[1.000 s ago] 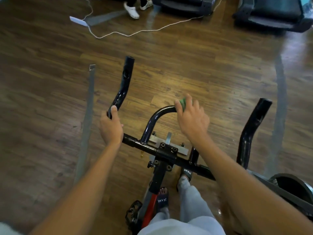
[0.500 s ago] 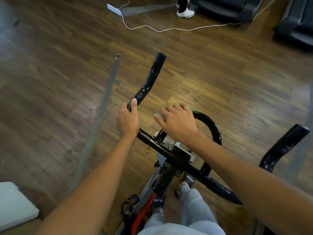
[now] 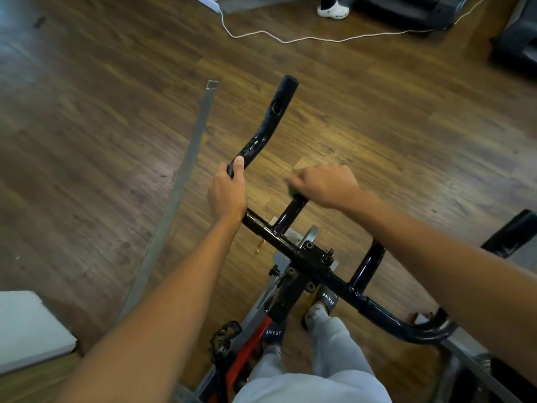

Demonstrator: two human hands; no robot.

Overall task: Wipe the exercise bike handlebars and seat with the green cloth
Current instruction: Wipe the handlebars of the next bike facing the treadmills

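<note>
Handlebars point(image 3: 305, 258) of the exercise bike fill the middle of the head view, black and glossy. At their centre loop, the right hand point(image 3: 325, 184) curls over the green cloth point(image 3: 293, 192), of which only a small edge shows under the fingers, pressed on the loop's left upright. On the left horn of the handlebars, the left hand point(image 3: 228, 191) grips the bar, thumb along it. Beyond the handlebars a white cable point(image 3: 319, 37) lies on the wood floor point(image 3: 87, 141).

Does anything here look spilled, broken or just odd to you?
Yes: small amber drops dot the wooden floor just below the handlebars, like something dripped. A white cable also trails loose across the floor farther off. The bike itself shows no clear damage.
</note>
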